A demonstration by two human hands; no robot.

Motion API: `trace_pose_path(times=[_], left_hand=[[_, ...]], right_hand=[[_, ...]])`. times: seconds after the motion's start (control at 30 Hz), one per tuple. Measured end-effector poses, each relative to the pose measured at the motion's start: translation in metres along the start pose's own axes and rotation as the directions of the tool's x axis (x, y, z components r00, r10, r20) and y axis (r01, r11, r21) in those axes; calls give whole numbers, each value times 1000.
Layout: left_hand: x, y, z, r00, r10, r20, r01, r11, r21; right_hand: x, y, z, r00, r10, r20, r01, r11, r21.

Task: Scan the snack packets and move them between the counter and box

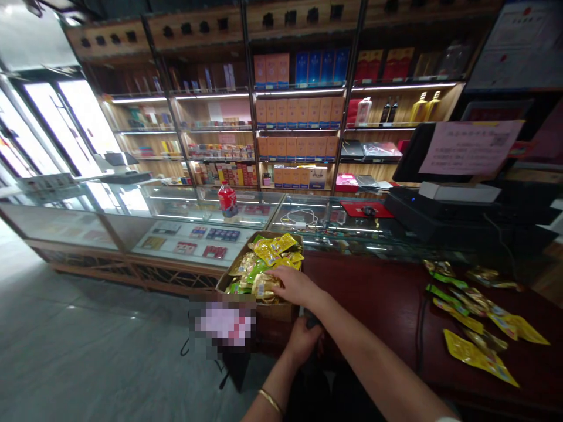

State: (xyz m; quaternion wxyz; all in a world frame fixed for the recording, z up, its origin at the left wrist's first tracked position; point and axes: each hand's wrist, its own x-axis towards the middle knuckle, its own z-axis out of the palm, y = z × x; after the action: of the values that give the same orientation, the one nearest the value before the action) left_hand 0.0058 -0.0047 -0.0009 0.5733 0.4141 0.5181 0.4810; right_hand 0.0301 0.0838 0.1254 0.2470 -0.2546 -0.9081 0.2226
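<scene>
A cardboard box full of yellow, green and gold snack packets stands at the counter's left end. My right hand reaches over its near side, fingers closed on the edge of a gold snack packet that lies on the heap. Just below, my left hand, with a gold bangle on its wrist, is wrapped round a black handheld device that looks like a barcode scanner. My fingers and the right forearm hide much of it. Several loose yellow, green and gold packets are spread on the dark red counter to the right.
A glass display case runs behind and left, with a red jug on it. A monitor and black register stand at right. A black cable crosses the counter. Stocked shelves line the wall.
</scene>
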Motion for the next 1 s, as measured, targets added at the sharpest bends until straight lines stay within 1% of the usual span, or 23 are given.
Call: trace_pose_path(times=[0.07, 0.13, 0.17, 0.2, 0.23, 0.27, 0.3, 0.33, 0.37, 0.43, 0.5, 0.53, 0.57, 0.6, 0.63, 0.67, 0.73, 0.77, 0.8, 0.83, 0.9, 0.93, 1.0], left_hand=[[0, 2, 0, 1000, 0, -2, 0, 1000, 17], [1, 3, -1, 1000, -20, 4, 20, 999, 42], [1, 3, -1, 1000, -28, 8, 28, 998, 59], [3, 2, -3, 1000, -30, 9, 29, 997, 78], [5, 0, -4, 1000, -18, 17, 16, 995, 97], [7, -1, -5, 1000, -5, 24, 2, 994, 113], [9, -2, -7, 1000, 4, 26, -7, 992, 124], [10, -2, -8, 1000, 11, 29, -15, 991, 131], [10, -2, -8, 999, 13, 29, -17, 991, 135], [8, 2, -9, 999, 9, 33, -13, 991, 135], [4, 6, -8, 999, 0, 32, -4, 992, 125], [3, 8, -8, 999, -5, 31, 1, 993, 120], [2, 8, -7, 1000, -8, 31, 4, 993, 118], [3, 8, -7, 1000, -9, 26, 6, 993, 120], [4, 7, -6, 1000, -9, 20, 7, 992, 127], [5, 5, -6, 1000, -8, 11, 6, 991, 136], [8, 2, -6, 1000, -4, -4, 5, 988, 154], [9, 2, -7, 1000, -4, -9, 6, 987, 161], [9, 2, -7, 1000, -5, -11, 7, 986, 165], [9, 3, -7, 1000, -10, -10, 12, 986, 168], [7, 8, -6, 1000, -26, -1, 26, 986, 166], [5, 10, -6, 999, -35, 8, 33, 986, 164], [3, 14, -5, 999, -38, 21, 34, 988, 153]], right_hand=[[-9, -1, 4, 998, 24, -55, -29, 996, -90], [-22, 7, 2, 983, 82, -162, -103, 986, -128], [-31, 15, -2, 966, 130, -224, -161, 979, -126], [-42, 27, -8, 936, 208, -283, -248, 962, -114], [-54, 42, -16, 890, 309, -335, -358, 929, -97], [-69, 59, -26, 825, 419, -379, -479, 874, -77], [-86, 77, -37, 741, 530, -413, -601, 798, -53], [-104, 96, -49, 640, 632, -438, -712, 701, -28], [-123, 114, -61, 545, 702, -458, -792, 610, -6], [-160, 149, -84, 356, 803, -478, -904, 425, 40], [-190, 178, -103, 181, 850, -495, -965, 250, 76], [-202, 190, -111, 105, 855, -508, -981, 174, 90], [-212, 201, -119, 43, 852, -522, -989, 111, 100], [-221, 209, -126, -6, 845, -535, -993, 60, 106], [-229, 217, -133, -41, 837, -546, -994, 22, 108], [-236, 223, -140, -63, 830, -555, -994, -6, 105], [-248, 233, -149, -82, 823, -562, -995, -39, 89], [-253, 235, -151, -80, 824, -561, -996, -46, 75], [-257, 237, -150, -67, 828, -557, -998, -45, 54], [-259, 237, -148, -42, 832, -553, -999, -33, 26], [-258, 232, -135, 36, 838, -544, -999, 14, -45], [-255, 228, -126, 88, 839, -536, -995, 49, -86], [-245, 217, -107, 208, 839, -502, -977, 152, -150]])
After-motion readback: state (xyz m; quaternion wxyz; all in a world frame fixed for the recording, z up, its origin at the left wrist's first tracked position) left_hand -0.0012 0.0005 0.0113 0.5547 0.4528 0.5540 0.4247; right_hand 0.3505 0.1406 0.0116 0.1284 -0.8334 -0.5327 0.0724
